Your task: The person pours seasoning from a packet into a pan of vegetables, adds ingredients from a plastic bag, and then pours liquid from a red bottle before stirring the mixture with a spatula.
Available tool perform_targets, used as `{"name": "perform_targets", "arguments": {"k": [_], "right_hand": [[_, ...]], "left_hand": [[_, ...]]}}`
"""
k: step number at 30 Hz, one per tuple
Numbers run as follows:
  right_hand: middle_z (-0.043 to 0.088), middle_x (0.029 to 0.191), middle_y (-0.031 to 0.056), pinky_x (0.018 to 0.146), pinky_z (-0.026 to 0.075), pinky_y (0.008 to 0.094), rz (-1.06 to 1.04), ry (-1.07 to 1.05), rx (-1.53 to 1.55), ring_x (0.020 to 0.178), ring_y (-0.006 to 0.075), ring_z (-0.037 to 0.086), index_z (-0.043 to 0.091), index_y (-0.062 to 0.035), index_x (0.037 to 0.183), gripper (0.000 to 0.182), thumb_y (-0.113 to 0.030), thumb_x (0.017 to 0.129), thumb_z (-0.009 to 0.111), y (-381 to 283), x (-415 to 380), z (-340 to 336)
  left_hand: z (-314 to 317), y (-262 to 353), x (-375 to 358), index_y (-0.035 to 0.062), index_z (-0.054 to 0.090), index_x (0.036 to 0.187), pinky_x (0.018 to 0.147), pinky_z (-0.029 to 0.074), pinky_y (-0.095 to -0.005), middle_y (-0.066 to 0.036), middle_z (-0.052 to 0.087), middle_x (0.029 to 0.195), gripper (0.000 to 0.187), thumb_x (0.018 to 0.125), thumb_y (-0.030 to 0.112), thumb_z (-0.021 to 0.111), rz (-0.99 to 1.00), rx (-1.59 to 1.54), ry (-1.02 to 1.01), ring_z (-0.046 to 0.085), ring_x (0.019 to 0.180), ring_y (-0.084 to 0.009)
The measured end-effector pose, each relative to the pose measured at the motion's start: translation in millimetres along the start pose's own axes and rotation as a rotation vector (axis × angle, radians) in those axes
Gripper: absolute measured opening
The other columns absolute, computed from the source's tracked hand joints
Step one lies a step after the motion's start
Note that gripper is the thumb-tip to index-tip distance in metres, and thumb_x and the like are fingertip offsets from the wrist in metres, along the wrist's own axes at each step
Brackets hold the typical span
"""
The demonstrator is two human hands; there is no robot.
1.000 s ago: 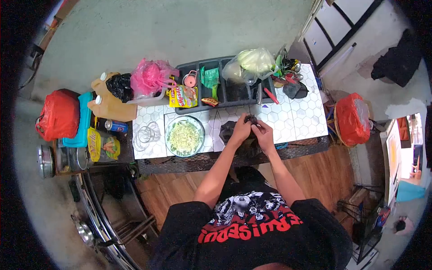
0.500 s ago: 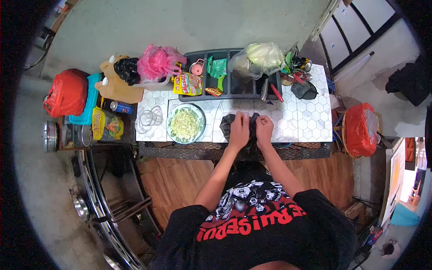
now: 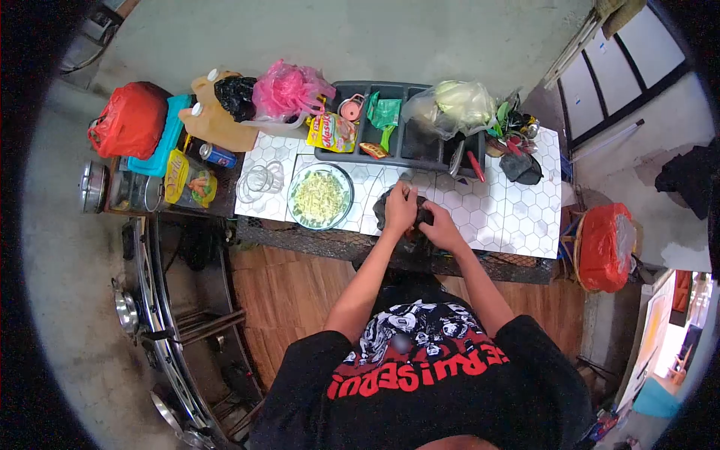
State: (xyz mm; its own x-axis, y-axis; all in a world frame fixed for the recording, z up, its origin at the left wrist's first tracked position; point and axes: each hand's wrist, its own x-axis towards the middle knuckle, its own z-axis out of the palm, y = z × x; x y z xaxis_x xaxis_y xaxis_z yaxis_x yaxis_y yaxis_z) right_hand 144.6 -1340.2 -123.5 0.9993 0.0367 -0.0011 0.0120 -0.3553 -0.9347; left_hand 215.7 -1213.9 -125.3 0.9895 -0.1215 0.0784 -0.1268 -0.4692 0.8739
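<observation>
A crumpled black plastic bag (image 3: 381, 211) lies at the table's front edge, between and under both hands. My left hand (image 3: 401, 210) pinches it from the left, with the fingertips pointing away from me. My right hand (image 3: 442, 228) grips its right side, thumb and fingers closed on the dark plastic. What is inside the bag is hidden. To the left of the hands stands a round glass dish (image 3: 321, 196) filled with pale green shredded vegetable.
Behind the hands is a dark divided tray (image 3: 352, 157) with packets and a knife (image 3: 475, 166). A clear bag of pale vegetable (image 3: 459, 101) rests on it. Drinking glasses (image 3: 259, 180) stand left of the dish; a red bag (image 3: 606, 247) sits off the table's right end.
The view has turned slightly, shifting the table. My right hand has gone from a fist beside the left to a lower, more turned grip, and the bag's mouth looks more spread.
</observation>
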Motion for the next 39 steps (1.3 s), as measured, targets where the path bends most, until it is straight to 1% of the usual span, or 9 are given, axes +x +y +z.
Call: {"name": "perform_targets", "arguments": {"k": [5, 13, 18, 20, 22, 23, 33, 36, 39], "right_hand": [[0.057, 0.096, 0.0181, 0.081, 0.046, 0.038, -0.027, 0.264, -0.051, 0.093, 0.0344, 0.058, 0.053, 0.0008, 0.102, 0.034, -0.01, 0.073, 0.068, -26.1, -13.4, 11.4], [0.058, 0.095, 0.0124, 0.069, 0.049, 0.0355, -0.369, 0.245, -0.197, 0.079, 0.0338, 0.06, 0.057, -0.0022, 0.095, 0.018, -0.006, 0.08, 0.066, -64.6, 5.0, -3.4], [0.057, 0.097, 0.0131, 0.073, 0.048, 0.0373, -0.216, 0.184, -0.164, 0.086, 0.0333, 0.058, 0.056, -0.0006, 0.088, 0.013, -0.005, 0.08, 0.065, -35.2, 3.1, -3.3], [0.057, 0.097, 0.0139, 0.075, 0.047, 0.0384, -0.17, 0.143, -0.153, 0.09, 0.034, 0.057, 0.056, -0.0003, 0.087, 0.012, -0.004, 0.079, 0.065, -38.9, -2.3, -6.9], [0.056, 0.1, 0.015, 0.081, 0.045, 0.0395, -0.293, 0.171, -0.256, 0.097, 0.0362, 0.054, 0.054, 0.0006, 0.085, 0.01, 0.0, 0.079, 0.062, -38.4, -14.9, -13.5], [0.056, 0.1, 0.015, 0.081, 0.045, 0.0395, -0.291, 0.157, -0.253, 0.097, 0.0362, 0.054, 0.054, 0.0006, 0.085, 0.01, 0.0, 0.079, 0.062, -24.9, -28.7, -18.0], [0.051, 0.123, 0.0182, 0.105, 0.031, 0.0439, -0.234, 0.157, -0.752, 0.123, 0.0355, 0.04, 0.052, 0.0001, 0.109, 0.046, -0.016, 0.069, 0.069, -8.7, 2.8, 35.9], [0.054, 0.116, 0.0185, 0.098, 0.037, 0.0454, -0.303, 0.033, -0.719, 0.114, 0.0359, 0.047, 0.052, -0.0008, 0.107, 0.043, -0.012, 0.068, 0.065, 38.3, 16.2, 41.8], [0.055, 0.088, 0.0246, 0.072, 0.044, 0.049, -0.153, 0.142, -0.386, 0.081, 0.0457, 0.054, 0.051, 0.0004, 0.107, 0.043, -0.003, 0.064, 0.056, 10.3, 33.5, 20.6]], "left_hand": [[2.3, -10.6, 9.4, 0.0051, 0.048, 0.069, 0.055, 0.038, -0.0271, 0.0, 0.049, 0.063, 0.028, 0.082, 0.016, 0.07, -0.264, -0.221, -0.173, 0.045, 0.062, -0.0081], [0.1, -24.8, 20.1, 0.0058, 0.051, 0.068, 0.056, 0.04, -0.0258, 0.0, 0.053, 0.065, 0.025, 0.082, 0.012, 0.071, -0.395, -0.422, -0.177, 0.047, 0.062, -0.0088], [-7.0, -15.1, 20.7, 0.0042, 0.056, 0.068, 0.057, 0.041, -0.0269, 0.0, 0.056, 0.067, 0.023, 0.08, 0.014, 0.073, -0.418, -0.333, -0.264, 0.049, 0.064, -0.0084], [-6.4, -16.6, 26.0, 0.0026, 0.057, 0.067, 0.056, 0.042, -0.0299, -0.004, 0.057, 0.062, 0.024, 0.08, 0.016, 0.072, -0.429, -0.319, -0.239, 0.049, 0.058, -0.0131], [-15.2, -23.7, 34.5, 0.0022, 0.049, 0.065, 0.055, 0.044, -0.0399, -0.015, 0.06, 0.064, 0.025, 0.079, 0.013, 0.066, -0.019, 0.008, 0.058, 0.058, 0.058, -0.0342], [-31.0, -14.3, 39.8, 0.0021, 0.05, 0.071, 0.059, 0.044, -0.0468, -0.02, 0.06, 0.069, 0.021, 0.081, 0.015, 0.063, -0.148, 0.088, 0.008, 0.058, 0.068, -0.0429], [-39.1, 12.9, 9.8, 0.0067, 0.054, 0.094, 0.058, 0.046, -0.0433, -0.015, 0.061, 0.069, 0.022, 0.087, 0.027, 0.06, -0.004, 0.186, -0.127, 0.061, 0.068, -0.0373], [-66.7, 23.7, -3.2, 0.0071, 0.054, 0.099, 0.056, 0.046, -0.0404, -0.015, 0.061, 0.07, 0.026, 0.087, 0.028, 0.061, -0.088, 0.09, -0.108, 0.06, 0.064, -0.0341], [-90.7, -15.7, -32.4, 0.0043, 0.055, 0.107, 0.052, 0.043, -0.0254, -0.007, 0.065, 0.075, 0.021, 0.091, 0.017, 0.058, -0.199, -0.135, 0.088, 0.057, 0.06, -0.0106]]}}
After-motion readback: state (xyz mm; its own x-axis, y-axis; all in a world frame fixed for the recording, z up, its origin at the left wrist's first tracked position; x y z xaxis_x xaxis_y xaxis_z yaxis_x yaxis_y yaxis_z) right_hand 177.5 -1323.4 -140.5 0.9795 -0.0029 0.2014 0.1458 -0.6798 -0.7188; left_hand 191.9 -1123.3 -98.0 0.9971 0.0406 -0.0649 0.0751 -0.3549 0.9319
